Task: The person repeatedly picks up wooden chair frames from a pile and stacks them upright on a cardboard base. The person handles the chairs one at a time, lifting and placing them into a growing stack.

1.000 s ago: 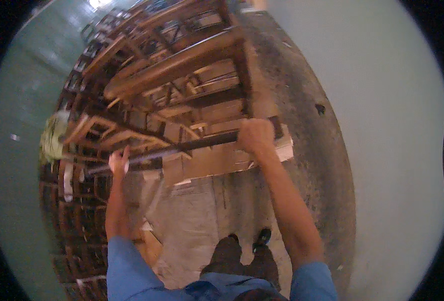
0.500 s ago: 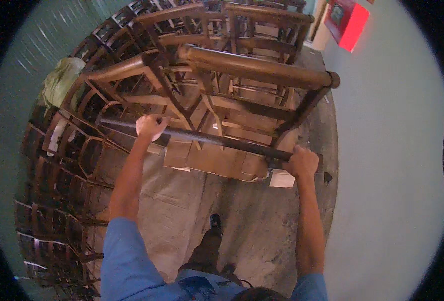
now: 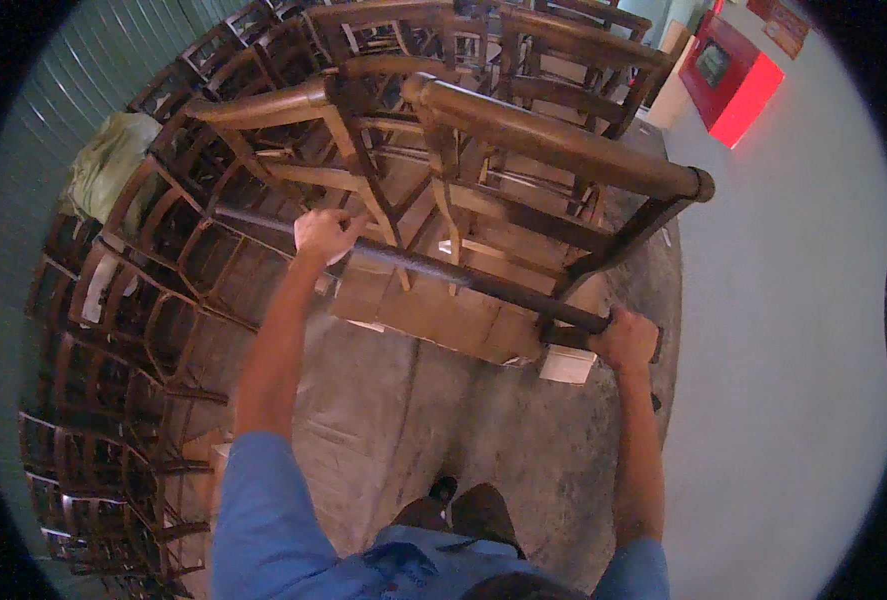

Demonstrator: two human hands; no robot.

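Note:
A long dark bar point(image 3: 463, 275), which looks like a cart's push handle, runs across in front of me, sloping down to the right. My left hand point(image 3: 325, 236) is closed around it left of the middle. Near the bar's right end, my right hand point(image 3: 625, 338) grips it too. Just beyond stand brown wooden chair frames, a large one point(image 3: 563, 140) on the right and another point(image 3: 263, 107) on the left. Flattened cardboard point(image 3: 443, 325) lies below the bar, under the frames. Whatever carries the cardboard is hidden.
Rows of wooden chair frames point(image 3: 93, 360) curve along the left side, with a pale green plastic bag point(image 3: 113, 165) on them. A grey wall point(image 3: 773, 400) bounds the right, bearing a red box point(image 3: 728, 80). Concrete floor point(image 3: 523, 430) shows around my legs.
In the picture, the bar, both hands and the near chair frames have shifted right. My legs have changed stance. Both hands keep their hold on the bar.

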